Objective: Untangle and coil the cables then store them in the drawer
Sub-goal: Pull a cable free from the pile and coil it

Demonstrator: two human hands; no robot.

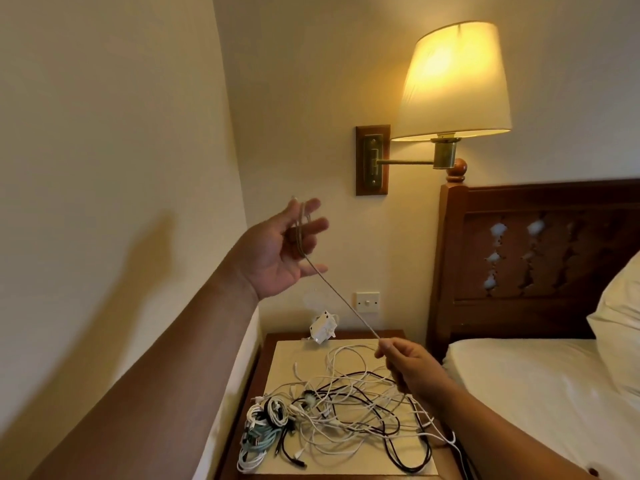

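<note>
Bedside counter [287, 351] beside bed [519, 375], under lit wall lamp [453, 81], bearing tangled cables [346, 410]. Left grip [287, 247], fingers spread, carries looped beige cable [346, 302]; right grip [408, 365] pinches its taut run.

Both arms are bare along all that shows of them, from the picture's edge to the fingertips. The left forearm [166, 368], entering from 7 o'clock, looks broad and smooth close to the camera, with faint creases crossing the wrist. The left grip [277, 251] shows its palm, marked by a few folds, and thick, slightly blurred fingers. The right forearm [502, 431], entering from 5 o'clock, is likewise uncovered. The right grip [408, 365] shows its back, with rounded knuckles.
</note>
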